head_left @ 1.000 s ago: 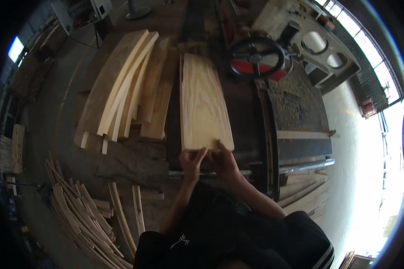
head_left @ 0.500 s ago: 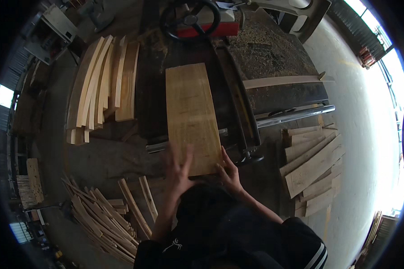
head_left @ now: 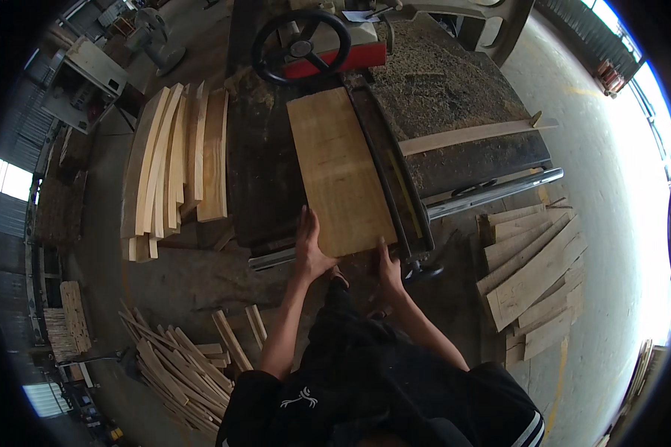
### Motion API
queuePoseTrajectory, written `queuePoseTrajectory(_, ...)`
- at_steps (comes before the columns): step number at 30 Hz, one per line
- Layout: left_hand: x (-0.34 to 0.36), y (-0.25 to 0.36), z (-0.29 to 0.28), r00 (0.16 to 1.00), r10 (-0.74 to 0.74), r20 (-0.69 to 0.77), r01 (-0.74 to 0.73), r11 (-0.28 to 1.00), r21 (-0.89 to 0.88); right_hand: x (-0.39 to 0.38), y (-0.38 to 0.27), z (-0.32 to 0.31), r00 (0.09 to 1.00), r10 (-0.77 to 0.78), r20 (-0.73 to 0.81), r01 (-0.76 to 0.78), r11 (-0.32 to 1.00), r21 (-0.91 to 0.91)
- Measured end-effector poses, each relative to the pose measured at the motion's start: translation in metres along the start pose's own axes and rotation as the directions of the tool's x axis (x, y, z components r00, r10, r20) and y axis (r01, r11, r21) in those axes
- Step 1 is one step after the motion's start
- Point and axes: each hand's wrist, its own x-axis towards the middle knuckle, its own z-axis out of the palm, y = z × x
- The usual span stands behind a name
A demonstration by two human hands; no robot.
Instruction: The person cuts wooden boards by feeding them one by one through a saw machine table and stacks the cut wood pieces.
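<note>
A long rectangular wooden board [head_left: 339,164] lies on the dark machine table [head_left: 259,175], with its right side along a black guide rail [head_left: 391,186]. My left hand [head_left: 311,242] grips the board's near left edge, fingers along the side. At the near right corner, my right hand [head_left: 389,264] holds the board with its thumb on the top. A large black handwheel [head_left: 300,48] and a red housing [head_left: 358,56] stand beyond the board's far end.
Stacked planks [head_left: 171,156] sit to the left. A sawdust-covered surface [head_left: 455,82] with a thin strip [head_left: 470,135] is at right. Pale boards [head_left: 529,268] are piled lower right, narrow offcuts [head_left: 171,365] lower left. A metal bar [head_left: 499,191] runs along the table's front.
The board has moved away from me and rightward, up against the guide rail. My left hand has shifted from the near end onto the board's left edge.
</note>
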Motion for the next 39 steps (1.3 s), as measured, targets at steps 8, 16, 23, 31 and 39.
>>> queuePoseTrajectory(8,0.092,-0.041,-0.016,0.996,-0.001,-0.086,-0.005,0.997,-0.08,0.042,-0.122,0.063,0.931,0.285,0.227,-0.337,0.909,0.243)
queuePoseTrajectory(16,0.162,-0.065,-0.166,0.968,0.13,0.214,-0.161,0.977,0.137,0.118,-0.146,0.096,0.994,0.056,0.092,-0.083,0.941,0.329)
queuePoseTrajectory(23,0.107,-0.198,-0.408,0.812,-0.478,-0.335,0.583,0.692,0.426,0.13,-0.174,0.114,0.984,0.115,0.135,-0.158,0.914,0.373)
queuePoseTrajectory(31,0.091,-0.251,-0.398,0.716,-0.671,-0.193,0.694,0.653,0.303,0.189,-0.184,0.144,0.983,0.16,0.089,-0.182,0.898,0.4)
queuePoseTrajectory(39,0.044,-0.15,-0.31,0.789,-0.494,-0.366,0.069,0.663,-0.745,0.119,-0.218,0.14,0.936,-0.162,0.312,0.105,0.976,0.192)
